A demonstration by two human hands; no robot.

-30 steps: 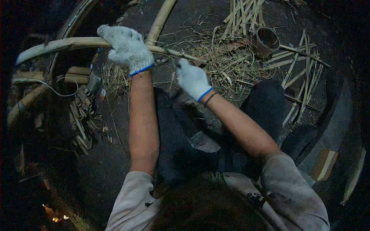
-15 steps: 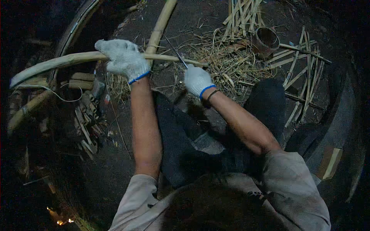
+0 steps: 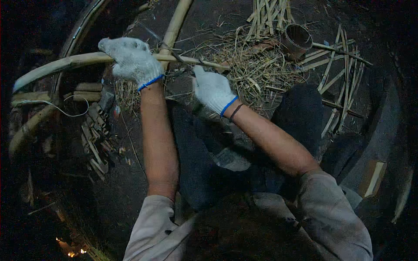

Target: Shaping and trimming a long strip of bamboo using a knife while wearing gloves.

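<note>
My left hand (image 3: 133, 60), in a white knit glove with a blue cuff, is closed around a pale bamboo pole (image 3: 61, 67) that runs crosswise in front of me. The pole's narrower end sticks out to the right of this hand. My right hand (image 3: 213, 88), gloved the same way, grips a knife; its handle is hidden in the fist. The thin dark blade (image 3: 176, 55) slants up and left across the pole between both hands. Blur hides whether its edge bites into the pole.
Another bamboo pole (image 3: 177, 21) stretches away beyond the blade. Ahead right lie a heap of shavings (image 3: 257, 74), a rusty tin can (image 3: 298, 41) and split bamboo strips (image 3: 344, 65). Short cut pieces (image 3: 93, 130) are piled at left. Small flames (image 3: 72, 252) glow at lower left.
My right hand has shifted left and slightly down, and the blade has moved left along the pole, lying flatter. My left hand keeps its grip on the pole, a little up and left in the picture.
</note>
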